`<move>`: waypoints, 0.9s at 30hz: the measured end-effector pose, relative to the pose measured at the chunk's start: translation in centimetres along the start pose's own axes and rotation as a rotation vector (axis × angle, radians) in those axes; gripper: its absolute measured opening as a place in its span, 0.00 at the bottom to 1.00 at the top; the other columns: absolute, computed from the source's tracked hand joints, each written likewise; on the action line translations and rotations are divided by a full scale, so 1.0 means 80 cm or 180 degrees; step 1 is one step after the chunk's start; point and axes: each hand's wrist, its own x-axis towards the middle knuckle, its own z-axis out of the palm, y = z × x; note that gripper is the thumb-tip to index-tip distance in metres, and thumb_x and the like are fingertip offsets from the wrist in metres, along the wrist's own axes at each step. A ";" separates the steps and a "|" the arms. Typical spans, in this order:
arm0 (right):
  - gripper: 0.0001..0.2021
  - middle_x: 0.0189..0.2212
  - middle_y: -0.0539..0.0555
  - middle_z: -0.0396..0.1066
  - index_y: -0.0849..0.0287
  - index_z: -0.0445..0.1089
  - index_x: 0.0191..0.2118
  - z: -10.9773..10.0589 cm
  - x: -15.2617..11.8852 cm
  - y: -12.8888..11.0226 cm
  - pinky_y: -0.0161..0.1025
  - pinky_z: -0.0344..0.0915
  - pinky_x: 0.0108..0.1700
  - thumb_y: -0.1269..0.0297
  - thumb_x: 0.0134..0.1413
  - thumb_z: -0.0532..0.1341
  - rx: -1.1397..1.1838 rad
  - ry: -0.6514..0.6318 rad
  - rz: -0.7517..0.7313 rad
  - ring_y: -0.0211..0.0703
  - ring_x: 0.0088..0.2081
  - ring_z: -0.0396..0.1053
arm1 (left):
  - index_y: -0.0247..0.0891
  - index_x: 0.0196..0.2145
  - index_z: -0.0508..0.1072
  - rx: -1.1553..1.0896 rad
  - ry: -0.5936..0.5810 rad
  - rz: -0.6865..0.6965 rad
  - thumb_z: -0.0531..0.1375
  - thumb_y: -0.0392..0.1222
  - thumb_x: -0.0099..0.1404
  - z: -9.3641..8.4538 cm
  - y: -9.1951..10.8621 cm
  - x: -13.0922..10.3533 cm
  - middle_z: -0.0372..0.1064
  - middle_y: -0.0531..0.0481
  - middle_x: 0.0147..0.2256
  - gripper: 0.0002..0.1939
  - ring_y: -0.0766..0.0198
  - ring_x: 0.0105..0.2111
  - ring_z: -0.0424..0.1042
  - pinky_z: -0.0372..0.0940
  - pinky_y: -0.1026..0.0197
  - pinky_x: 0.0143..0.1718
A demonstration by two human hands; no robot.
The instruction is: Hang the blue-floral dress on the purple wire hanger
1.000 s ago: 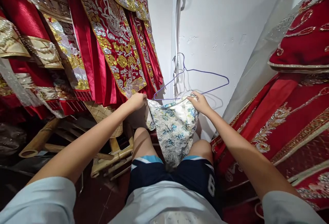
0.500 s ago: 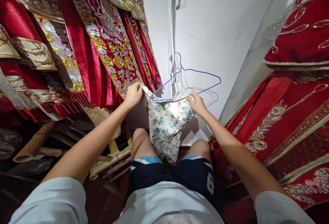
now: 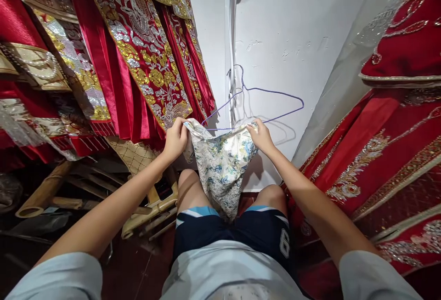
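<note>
Two hands [image 3: 176,139] [image 3: 262,138] in closed pinches on floral cloth [image 3: 222,164], slightly wider apart than before

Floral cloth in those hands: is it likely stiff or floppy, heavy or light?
Probably floppy: the floral cloth sags in folds below its top edge. It seems fairly light, since the left hand and right hand merely pinch that edge.
</note>
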 end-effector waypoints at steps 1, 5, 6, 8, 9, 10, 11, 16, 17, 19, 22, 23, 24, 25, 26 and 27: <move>0.10 0.27 0.49 0.62 0.53 0.58 0.33 0.002 -0.001 -0.003 0.41 0.58 0.36 0.53 0.58 0.56 0.0046 -0.0051 -0.0033 0.45 0.31 0.60 | 0.39 0.40 0.68 -0.0042 0.0019 -0.0082 0.50 0.40 0.71 0.006 0.003 0.003 0.72 0.49 0.34 0.08 0.62 0.32 0.69 0.61 0.63 0.36; 0.12 0.25 0.48 0.60 0.53 0.56 0.32 0.007 -0.004 -0.018 0.40 0.58 0.35 0.52 0.59 0.56 0.0174 -0.0305 -0.0118 0.44 0.30 0.59 | 0.39 0.40 0.66 -0.0174 0.0052 -0.0464 0.49 0.39 0.71 0.036 0.019 0.034 0.71 0.50 0.33 0.07 0.62 0.31 0.69 0.60 0.62 0.34; 0.12 0.25 0.48 0.60 0.53 0.55 0.32 0.006 -0.005 -0.020 0.40 0.57 0.34 0.52 0.59 0.56 0.0126 -0.0300 -0.0107 0.44 0.29 0.59 | 0.40 0.40 0.66 -0.0179 0.0079 -0.0537 0.49 0.39 0.70 0.043 0.022 0.043 0.72 0.49 0.33 0.07 0.61 0.32 0.69 0.61 0.62 0.35; 0.12 0.25 0.49 0.61 0.53 0.55 0.32 0.000 -0.006 -0.023 0.40 0.57 0.34 0.52 0.59 0.56 -0.0037 -0.0193 -0.0076 0.44 0.29 0.59 | 0.40 0.38 0.65 -0.0138 0.0170 -0.0702 0.50 0.37 0.69 0.055 0.022 0.059 0.73 0.48 0.35 0.06 0.59 0.35 0.71 0.62 0.60 0.38; 0.11 0.25 0.49 0.61 0.53 0.56 0.32 -0.004 -0.005 -0.022 0.40 0.57 0.34 0.53 0.59 0.56 -0.0115 -0.0120 -0.0060 0.45 0.29 0.59 | 0.40 0.37 0.65 -0.0108 0.0218 -0.0811 0.50 0.36 0.68 0.058 0.018 0.064 0.73 0.47 0.37 0.05 0.58 0.37 0.71 0.62 0.59 0.39; 0.11 0.26 0.49 0.62 0.53 0.56 0.32 -0.008 -0.005 -0.021 0.40 0.57 0.35 0.53 0.58 0.56 -0.0178 -0.0054 -0.0042 0.45 0.30 0.60 | 0.40 0.36 0.65 -0.0082 0.0240 -0.0940 0.50 0.35 0.68 0.060 0.013 0.066 0.73 0.46 0.37 0.05 0.57 0.38 0.71 0.62 0.59 0.40; 0.11 0.26 0.50 0.62 0.53 0.56 0.32 -0.013 -0.004 -0.019 0.40 0.57 0.35 0.54 0.58 0.56 -0.0223 -0.0004 -0.0028 0.45 0.30 0.60 | 0.40 0.36 0.65 -0.0071 0.0223 -0.1084 0.51 0.34 0.67 0.060 0.005 0.065 0.73 0.46 0.38 0.05 0.56 0.39 0.71 0.62 0.58 0.41; 0.09 0.28 0.51 0.65 0.53 0.58 0.33 -0.016 -0.003 -0.012 0.40 0.58 0.38 0.55 0.57 0.57 -0.0214 -0.0011 -0.0054 0.47 0.33 0.63 | 0.40 0.33 0.64 -0.0003 -0.0072 -0.1702 0.52 0.31 0.65 0.057 -0.022 0.036 0.73 0.43 0.39 0.06 0.54 0.41 0.71 0.63 0.55 0.43; 0.09 0.28 0.51 0.65 0.53 0.58 0.33 -0.012 -0.004 -0.013 0.40 0.58 0.38 0.55 0.57 0.57 -0.0204 -0.0047 -0.0045 0.47 0.33 0.63 | 0.40 0.34 0.64 -0.0012 -0.0057 -0.1648 0.51 0.32 0.66 0.058 -0.020 0.032 0.73 0.44 0.39 0.06 0.54 0.41 0.71 0.62 0.56 0.43; 0.09 0.26 0.50 0.65 0.53 0.58 0.32 0.000 -0.007 -0.019 0.40 0.58 0.36 0.55 0.56 0.57 -0.0191 -0.0150 0.0005 0.47 0.31 0.63 | 0.40 0.36 0.64 -0.0130 -0.0050 -0.1254 0.50 0.34 0.68 0.065 -0.007 0.032 0.72 0.46 0.38 0.05 0.57 0.39 0.71 0.62 0.58 0.42; 0.09 0.26 0.50 0.66 0.53 0.58 0.31 0.018 -0.010 -0.033 0.40 0.58 0.36 0.56 0.55 0.58 -0.0076 -0.0322 -0.0006 0.47 0.31 0.64 | 0.40 0.40 0.64 -0.0322 -0.0238 -0.0529 0.48 0.38 0.71 0.084 0.022 0.053 0.70 0.49 0.35 0.06 0.60 0.34 0.70 0.61 0.60 0.39; 0.09 0.27 0.50 0.67 0.53 0.59 0.32 0.023 -0.010 -0.039 0.40 0.59 0.36 0.56 0.55 0.58 -0.0022 -0.0379 -0.0054 0.47 0.32 0.65 | 0.40 0.40 0.63 -0.0340 -0.0301 -0.0354 0.48 0.37 0.70 0.092 0.030 0.063 0.70 0.49 0.35 0.06 0.60 0.34 0.69 0.61 0.60 0.39; 0.08 0.28 0.51 0.69 0.53 0.60 0.32 0.027 -0.009 -0.044 0.41 0.60 0.37 0.56 0.55 0.58 0.0014 -0.0426 -0.0109 0.48 0.33 0.66 | 0.40 0.40 0.63 -0.0351 -0.0363 -0.0199 0.48 0.36 0.70 0.098 0.037 0.074 0.70 0.48 0.36 0.06 0.60 0.35 0.69 0.61 0.60 0.40; 0.08 0.29 0.51 0.70 0.53 0.61 0.33 0.029 -0.009 -0.049 0.41 0.61 0.39 0.56 0.55 0.58 0.0030 -0.0465 -0.0158 0.49 0.34 0.67 | 0.40 0.40 0.63 -0.0365 -0.0423 -0.0047 0.48 0.35 0.69 0.104 0.040 0.085 0.71 0.48 0.37 0.05 0.60 0.37 0.70 0.61 0.60 0.42; 0.08 0.30 0.52 0.71 0.53 0.62 0.34 0.029 -0.008 -0.054 0.42 0.62 0.40 0.56 0.56 0.58 0.0038 -0.0494 -0.0191 0.50 0.36 0.68 | 0.39 0.40 0.63 -0.0384 -0.0497 0.0094 0.49 0.35 0.68 0.109 0.041 0.095 0.71 0.47 0.39 0.05 0.60 0.38 0.70 0.61 0.60 0.43; 0.08 0.32 0.53 0.72 0.53 0.63 0.35 0.027 -0.008 -0.057 0.43 0.62 0.41 0.56 0.56 0.58 0.0054 -0.0512 -0.0205 0.50 0.37 0.69 | 0.39 0.40 0.64 -0.0399 -0.0585 0.0204 0.49 0.34 0.67 0.112 0.041 0.103 0.71 0.46 0.39 0.06 0.60 0.38 0.69 0.61 0.60 0.43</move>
